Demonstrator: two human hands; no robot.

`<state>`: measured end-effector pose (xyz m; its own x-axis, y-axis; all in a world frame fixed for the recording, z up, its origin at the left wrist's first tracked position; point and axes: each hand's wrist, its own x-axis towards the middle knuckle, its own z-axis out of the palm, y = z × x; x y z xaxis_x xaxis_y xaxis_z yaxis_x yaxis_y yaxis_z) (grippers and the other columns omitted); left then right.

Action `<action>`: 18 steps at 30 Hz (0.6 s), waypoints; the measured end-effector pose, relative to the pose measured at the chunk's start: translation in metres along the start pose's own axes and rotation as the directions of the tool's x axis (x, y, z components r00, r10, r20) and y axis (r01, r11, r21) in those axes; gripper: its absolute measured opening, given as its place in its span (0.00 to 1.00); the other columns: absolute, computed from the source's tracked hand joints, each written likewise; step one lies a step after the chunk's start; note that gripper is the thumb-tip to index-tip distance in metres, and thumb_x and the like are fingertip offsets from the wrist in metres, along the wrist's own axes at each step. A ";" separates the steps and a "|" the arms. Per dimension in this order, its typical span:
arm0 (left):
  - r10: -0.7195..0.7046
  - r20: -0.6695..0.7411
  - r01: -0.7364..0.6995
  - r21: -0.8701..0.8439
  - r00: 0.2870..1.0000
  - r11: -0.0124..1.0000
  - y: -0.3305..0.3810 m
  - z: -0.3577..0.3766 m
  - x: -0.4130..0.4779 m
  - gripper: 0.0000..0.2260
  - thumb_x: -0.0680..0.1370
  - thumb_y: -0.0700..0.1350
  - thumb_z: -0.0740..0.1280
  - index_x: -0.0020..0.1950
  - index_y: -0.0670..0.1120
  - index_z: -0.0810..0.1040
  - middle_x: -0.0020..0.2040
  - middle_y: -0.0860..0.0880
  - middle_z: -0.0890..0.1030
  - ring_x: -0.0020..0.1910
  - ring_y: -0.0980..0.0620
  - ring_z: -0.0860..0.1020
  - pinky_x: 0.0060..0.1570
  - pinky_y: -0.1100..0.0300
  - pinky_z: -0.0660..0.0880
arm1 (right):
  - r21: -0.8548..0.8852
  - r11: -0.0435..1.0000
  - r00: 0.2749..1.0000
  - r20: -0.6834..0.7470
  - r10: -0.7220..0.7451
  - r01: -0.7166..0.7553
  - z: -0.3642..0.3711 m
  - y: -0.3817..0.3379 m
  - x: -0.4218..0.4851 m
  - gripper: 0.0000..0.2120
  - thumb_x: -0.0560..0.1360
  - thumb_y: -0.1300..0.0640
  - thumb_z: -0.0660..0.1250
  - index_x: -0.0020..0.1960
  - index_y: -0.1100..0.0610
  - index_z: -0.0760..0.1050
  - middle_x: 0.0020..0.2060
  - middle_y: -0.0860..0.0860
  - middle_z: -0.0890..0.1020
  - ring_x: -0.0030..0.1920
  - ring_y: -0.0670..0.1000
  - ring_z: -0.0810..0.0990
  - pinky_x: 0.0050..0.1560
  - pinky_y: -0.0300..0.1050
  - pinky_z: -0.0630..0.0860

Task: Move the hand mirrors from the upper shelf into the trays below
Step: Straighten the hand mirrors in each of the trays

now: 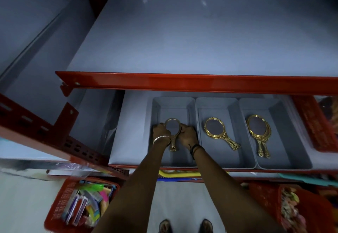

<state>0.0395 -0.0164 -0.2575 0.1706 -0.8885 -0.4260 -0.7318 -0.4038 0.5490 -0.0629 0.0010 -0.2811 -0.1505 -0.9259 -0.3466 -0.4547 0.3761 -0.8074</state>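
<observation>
Mirrors already lie in the middle tray (pixel 199 123) and right tray (pixel 278 108); the upper shelf (pixel 182 50) looks bare (task nearly done). Left hand (pixel 161 132) and right hand (pixel 188 135) fingers pinch the last hand mirror (pixel 172 127) low in the left tray (pixel 155 108).

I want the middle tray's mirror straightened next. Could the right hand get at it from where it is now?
Probably yes. The right hand is in the left tray, on the mirror held there with the left hand. The middle tray is adjacent and open-topped, nothing covers its mirror; only the low tray walls lie between.
</observation>
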 end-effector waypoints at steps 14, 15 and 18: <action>0.068 -0.114 -0.080 -0.106 0.991 0.991 0.019 -0.023 -0.020 0.15 0.75 0.33 0.60 0.60 0.32 0.73 0.60 0.33 0.77 0.60 0.36 0.76 0.58 0.50 0.75 | -0.069 0.996 0.989 -0.130 -0.065 0.056 -0.033 -0.023 -0.025 0.13 0.75 0.68 0.59 0.58 0.63 0.74 0.46 0.62 0.80 0.49 0.57 0.79 0.48 0.43 0.72; 0.095 -0.127 -0.113 -0.142 0.987 0.983 0.025 -0.024 -0.025 0.15 0.75 0.33 0.59 0.61 0.34 0.74 0.60 0.33 0.77 0.60 0.36 0.76 0.59 0.51 0.74 | -0.081 0.992 0.980 -0.169 -0.104 0.092 -0.044 -0.024 -0.029 0.11 0.74 0.68 0.59 0.53 0.61 0.74 0.43 0.61 0.80 0.46 0.57 0.78 0.45 0.42 0.70; 0.167 -0.167 -0.208 -0.269 0.972 0.940 0.047 -0.011 -0.043 0.15 0.74 0.33 0.57 0.58 0.36 0.78 0.57 0.35 0.79 0.57 0.38 0.78 0.58 0.55 0.74 | -0.144 0.984 0.943 -0.302 -0.141 0.101 -0.081 -0.013 -0.034 0.08 0.73 0.69 0.59 0.48 0.67 0.76 0.45 0.64 0.81 0.45 0.59 0.78 0.42 0.43 0.72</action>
<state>0.0053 0.0000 -0.2052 0.1536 -0.9672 -0.2025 -0.5459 -0.2538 0.7985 -0.1233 0.0244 -0.2206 -0.3431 -0.9368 -0.0684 -0.5893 0.2714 -0.7609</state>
